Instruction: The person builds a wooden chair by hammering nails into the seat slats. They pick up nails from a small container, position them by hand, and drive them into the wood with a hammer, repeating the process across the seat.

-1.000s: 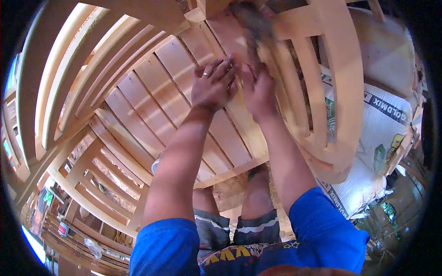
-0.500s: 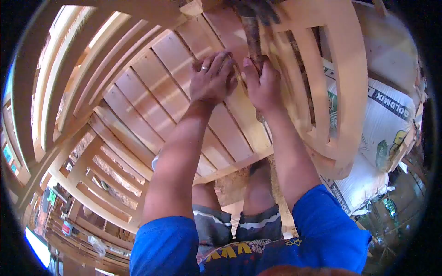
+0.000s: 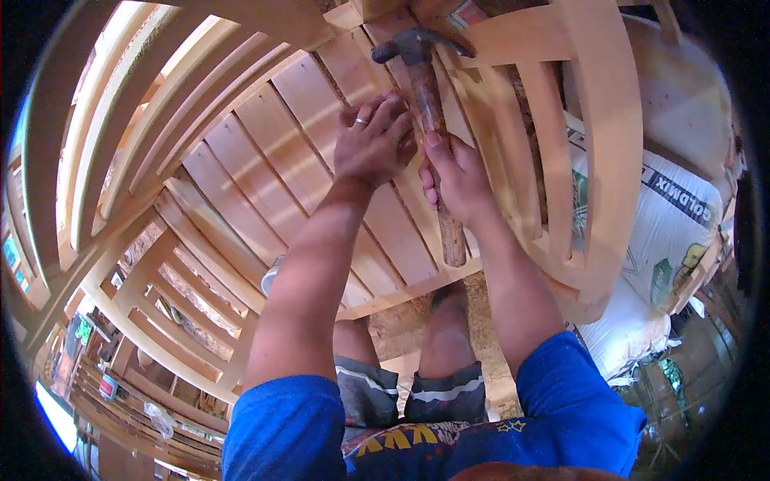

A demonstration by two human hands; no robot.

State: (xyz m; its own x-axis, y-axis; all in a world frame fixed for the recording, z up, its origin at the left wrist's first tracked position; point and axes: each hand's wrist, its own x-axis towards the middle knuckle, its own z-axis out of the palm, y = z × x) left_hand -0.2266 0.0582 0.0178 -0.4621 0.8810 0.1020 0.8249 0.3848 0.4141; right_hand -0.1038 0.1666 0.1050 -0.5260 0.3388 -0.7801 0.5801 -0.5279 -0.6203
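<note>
My right hand (image 3: 459,175) is wrapped round the wooden handle of a claw hammer (image 3: 430,100), whose dark head points away from me over the slats. Beside it, my left hand (image 3: 375,140), with a ring on one finger, rests at the slatted wooden seat (image 3: 273,148). Its fingers are bent and pressed together near the hammer handle; whatever they may pinch is hidden. Under both hands, the seat's pale slats run side by side with narrow gaps.
A curved slatted armrest (image 3: 605,160) rises at the right, with white printed sacks (image 3: 670,216) beyond it. Another slatted side (image 3: 172,313) stands at the lower left. A small round container (image 3: 271,276) sits near my left forearm.
The hammer, blurred before, now shows clearly, with its head further left and its lower handle in view. My right hand has shifted slightly down and its grip has turned.
</note>
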